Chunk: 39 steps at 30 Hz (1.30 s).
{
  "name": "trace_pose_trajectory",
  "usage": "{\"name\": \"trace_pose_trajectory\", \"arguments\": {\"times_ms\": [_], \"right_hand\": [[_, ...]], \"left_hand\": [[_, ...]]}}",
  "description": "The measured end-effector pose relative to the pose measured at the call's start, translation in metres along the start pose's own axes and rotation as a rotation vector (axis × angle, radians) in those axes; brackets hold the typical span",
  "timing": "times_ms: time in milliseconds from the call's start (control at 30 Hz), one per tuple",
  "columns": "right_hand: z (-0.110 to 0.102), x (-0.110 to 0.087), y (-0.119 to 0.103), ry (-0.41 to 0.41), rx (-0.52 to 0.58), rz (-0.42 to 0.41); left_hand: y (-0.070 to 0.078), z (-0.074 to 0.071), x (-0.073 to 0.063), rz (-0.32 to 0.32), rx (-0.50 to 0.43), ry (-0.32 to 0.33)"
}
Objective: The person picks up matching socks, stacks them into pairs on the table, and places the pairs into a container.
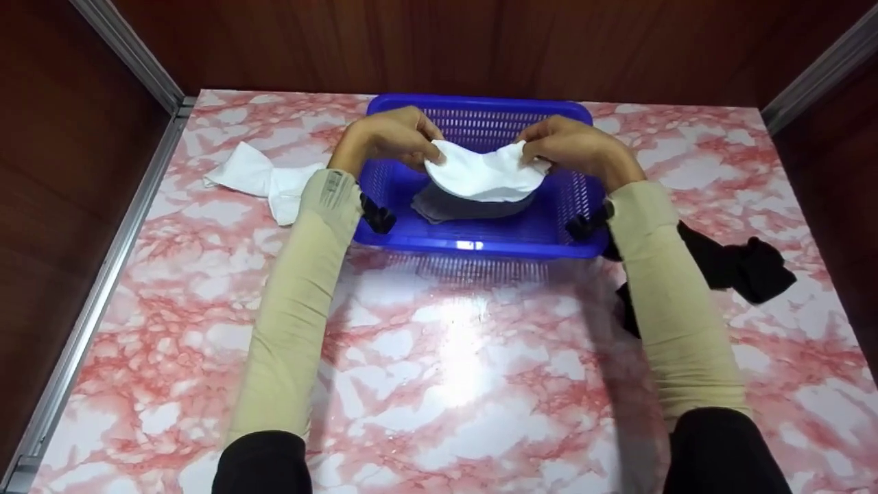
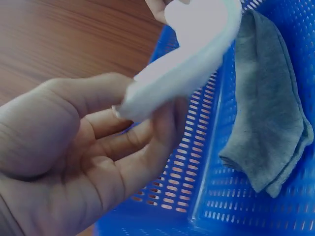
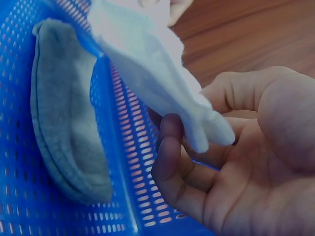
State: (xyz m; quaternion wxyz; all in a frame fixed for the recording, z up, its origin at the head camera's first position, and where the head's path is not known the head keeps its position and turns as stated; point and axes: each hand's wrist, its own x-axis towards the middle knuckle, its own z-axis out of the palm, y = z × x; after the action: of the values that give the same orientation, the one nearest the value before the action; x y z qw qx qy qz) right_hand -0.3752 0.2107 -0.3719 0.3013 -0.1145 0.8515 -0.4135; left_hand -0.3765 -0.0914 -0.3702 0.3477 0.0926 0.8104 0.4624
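Between both hands a white sock (image 1: pixel 488 173) is stretched sideways over the blue basket (image 1: pixel 473 247). My left hand (image 1: pixel 401 137) pinches one end of it between thumb and fingers, as the left wrist view also shows. At the other end, my right hand (image 1: pixel 573 147) pinches the sock in the same way. Below, a folded pair of grey socks (image 2: pixel 268 103) lies flat on the basket floor; in the head view the white sock partly covers it.
Left of the basket, other white socks (image 1: pixel 264 178) lie on the red-and-white marbled table (image 1: pixel 439 384). Black socks (image 1: pixel 748 267) lie to the right, partly behind my right forearm. A brown wood panel (image 1: pixel 480 48) rises behind the basket, with metal-edged panels at both sides.
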Motion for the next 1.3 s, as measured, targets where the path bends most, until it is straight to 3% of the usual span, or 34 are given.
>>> {"name": "trace_pose_trajectory", "arguments": {"times_ms": [233, 500, 667, 900, 1167, 1300], "right_hand": [[0.006, 0.015, 0.013, 0.009, 0.065, 0.032], [0.011, 0.020, 0.016, -0.026, -0.021, 0.074], [0.013, 0.020, 0.015, -0.030, -0.103, 0.073], [0.017, 0.021, 0.017, -0.046, -0.204, 0.054], [0.020, 0.024, 0.019, -0.064, -0.304, 0.065], [0.021, 0.026, 0.019, -0.067, -0.371, 0.065]], "left_hand": [[-0.010, 0.001, 0.011, -0.016, 0.055, 0.002], [-0.010, 0.002, 0.017, -0.095, 0.129, 0.039], [-0.011, 0.003, 0.020, -0.108, 0.170, 0.045], [-0.013, 0.003, 0.025, -0.138, 0.278, -0.005], [-0.011, 0.005, 0.029, -0.250, 0.342, -0.061], [-0.011, 0.007, 0.031, -0.276, 0.386, -0.073]]}}
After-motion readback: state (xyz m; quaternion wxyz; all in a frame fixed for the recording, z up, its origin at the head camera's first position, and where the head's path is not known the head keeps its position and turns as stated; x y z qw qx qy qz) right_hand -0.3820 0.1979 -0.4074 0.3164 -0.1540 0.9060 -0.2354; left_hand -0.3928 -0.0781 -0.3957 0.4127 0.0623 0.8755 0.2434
